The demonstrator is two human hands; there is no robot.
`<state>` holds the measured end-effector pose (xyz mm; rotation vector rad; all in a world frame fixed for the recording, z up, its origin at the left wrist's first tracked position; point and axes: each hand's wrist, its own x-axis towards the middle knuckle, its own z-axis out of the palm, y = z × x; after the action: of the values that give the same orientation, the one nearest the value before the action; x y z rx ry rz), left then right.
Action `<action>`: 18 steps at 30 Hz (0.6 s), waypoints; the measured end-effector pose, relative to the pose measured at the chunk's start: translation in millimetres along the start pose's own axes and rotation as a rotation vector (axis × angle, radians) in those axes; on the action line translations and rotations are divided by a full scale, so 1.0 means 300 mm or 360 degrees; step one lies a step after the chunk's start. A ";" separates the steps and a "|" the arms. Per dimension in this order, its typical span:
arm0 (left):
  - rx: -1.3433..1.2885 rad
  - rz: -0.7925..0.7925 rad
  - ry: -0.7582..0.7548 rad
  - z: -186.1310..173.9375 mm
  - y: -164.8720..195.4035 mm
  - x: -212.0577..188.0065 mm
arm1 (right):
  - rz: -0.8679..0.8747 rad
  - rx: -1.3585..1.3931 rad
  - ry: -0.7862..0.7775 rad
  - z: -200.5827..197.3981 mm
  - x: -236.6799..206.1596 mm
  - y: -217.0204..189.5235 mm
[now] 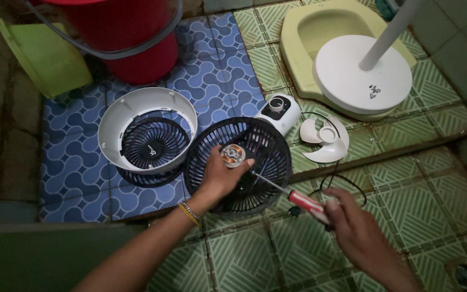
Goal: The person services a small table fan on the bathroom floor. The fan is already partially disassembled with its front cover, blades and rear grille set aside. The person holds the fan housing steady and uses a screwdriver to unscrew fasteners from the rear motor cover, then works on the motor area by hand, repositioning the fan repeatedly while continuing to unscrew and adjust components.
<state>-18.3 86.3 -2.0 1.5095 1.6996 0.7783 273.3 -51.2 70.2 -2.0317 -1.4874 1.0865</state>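
Note:
A black round fan grille (268, 148) lies on the tiled floor with a small motor (233, 155) of copper and silver at its hub. My left hand (220, 176) grips the motor from below. My right hand (355, 230) holds a screwdriver (304, 201) by its red handle, and the thin shaft points up-left to the grille beside the motor. The white fan head housing (281, 111) sits just behind the grille.
A white round fan cover (115, 116) with a dark grille inside lies to the left. White fan blades (325, 141) and a black cable (335, 181) lie to the right. Behind are a red bucket (136, 48), a green dustpan-like scoop (44, 57), a squat toilet (298, 32) and the white fan base (352, 75).

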 end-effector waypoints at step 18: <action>0.0119 0.0009 0.0033 0.033 0.009 0.007 | -0.0802 0.0237 -0.0026 0.048 -0.012 0.076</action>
<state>-8.5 88.5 -5.5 1.5624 1.7578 0.7427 275.7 -64.4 46.4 -1.4358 -1.7391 0.9658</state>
